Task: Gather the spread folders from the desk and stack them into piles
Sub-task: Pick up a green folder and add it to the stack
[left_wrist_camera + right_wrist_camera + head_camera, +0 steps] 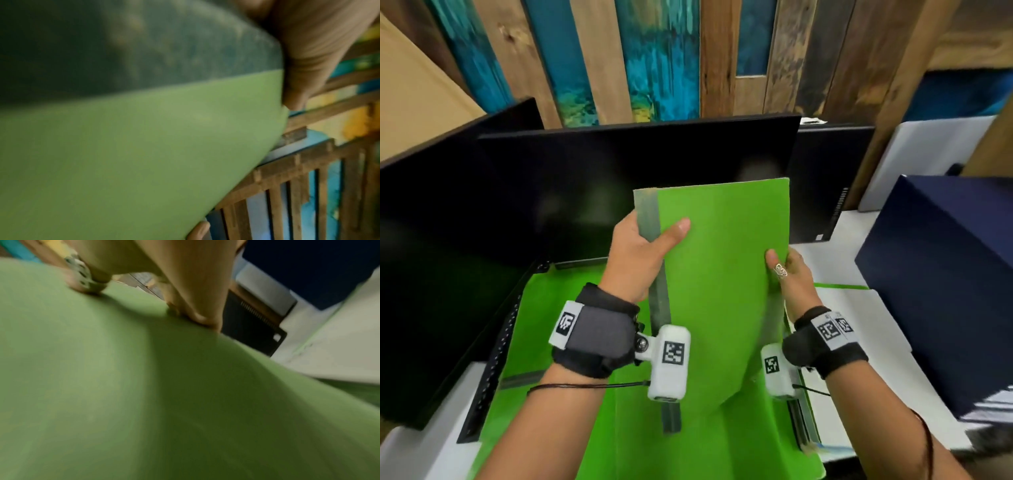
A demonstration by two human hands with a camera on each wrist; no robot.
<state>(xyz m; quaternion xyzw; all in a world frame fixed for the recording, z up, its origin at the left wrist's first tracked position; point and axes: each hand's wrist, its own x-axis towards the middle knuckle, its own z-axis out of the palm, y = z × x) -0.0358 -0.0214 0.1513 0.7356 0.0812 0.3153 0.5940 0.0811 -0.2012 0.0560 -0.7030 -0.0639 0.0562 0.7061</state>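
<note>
Beyond both hands stand the black monitors (592, 192), their dark screens filling the space past the fingertips. To the right of the right hand sits a navy box (941, 287) on the white desk (859, 342), well apart from the hand.

Below the wrists lies a pile (544, 342) of green folders, spread under and between the forearms; a further stack of edges shows just under the right wrist, though how many lie there cannot be told.

Between the hands is the folder (719, 274), green with a grey-green spine strip along its left edge. It is lifted clear of the pile, tilted with its far end raised toward the monitors and its near corner dipping down toward the pile; whether that corner touches it cannot be told.

The left hand (640, 253) is clamped on the folder's spine edge, thumb laid across the top face and fingers wrapped under; the left wrist view shows a fingertip (200, 230) curling up past the far edge.

The right hand (789, 274) pinches the opposite edge, thumb on top and fingers behind. The right wrist view, blurred, shows the thumb pressing the green face, with a patterned ring (85, 276) on it.
</note>
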